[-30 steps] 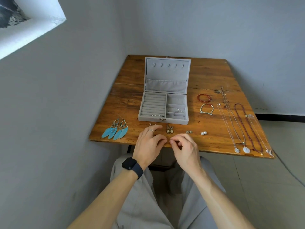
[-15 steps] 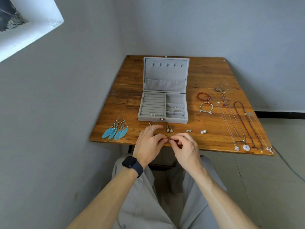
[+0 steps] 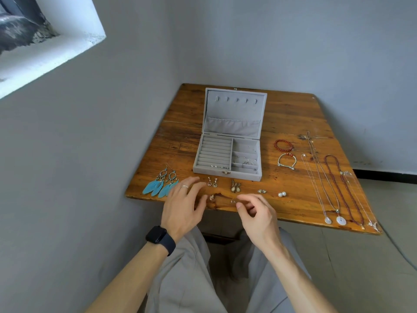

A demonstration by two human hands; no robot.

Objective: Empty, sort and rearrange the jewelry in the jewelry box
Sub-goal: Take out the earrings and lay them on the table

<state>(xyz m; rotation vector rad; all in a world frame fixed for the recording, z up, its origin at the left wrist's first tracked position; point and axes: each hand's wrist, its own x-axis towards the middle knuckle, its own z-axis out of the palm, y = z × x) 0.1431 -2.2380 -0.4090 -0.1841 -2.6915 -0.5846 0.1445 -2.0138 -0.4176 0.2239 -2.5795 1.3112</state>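
The grey jewelry box [image 3: 204, 171] stands open in the middle of the wooden table [image 3: 291, 114]. Small rings [image 3: 217, 166] and a thin chain [image 3: 244, 161] lie inside it. Along the front edge lie blue feather earrings [image 3: 161, 185], drop earrings [image 3: 212, 182], oval earrings [image 3: 235, 187], small studs [image 3: 261, 191] and pearl studs [image 3: 282, 194]. My left hand [image 3: 184, 207] hovers with fingers spread at the table's front edge, holding nothing. My right hand [image 3: 257, 213] hovers beside it, fingers loosely curled and empty. Two tiny earrings [image 3: 211, 197] [image 3: 233, 201] lie between the hands.
A red bead bracelet [image 3: 283, 145] and a cord bracelet [image 3: 286, 161] lie right of the box. Several long necklaces [image 3: 325, 184], one of dark red beads [image 3: 343, 190], stretch along the table's right side. Grey walls close in at the left and behind.
My hands were together, pinching a small piece at the table's front edge. They have moved apart and let go, and two tiny earrings now lie on the wood between them.
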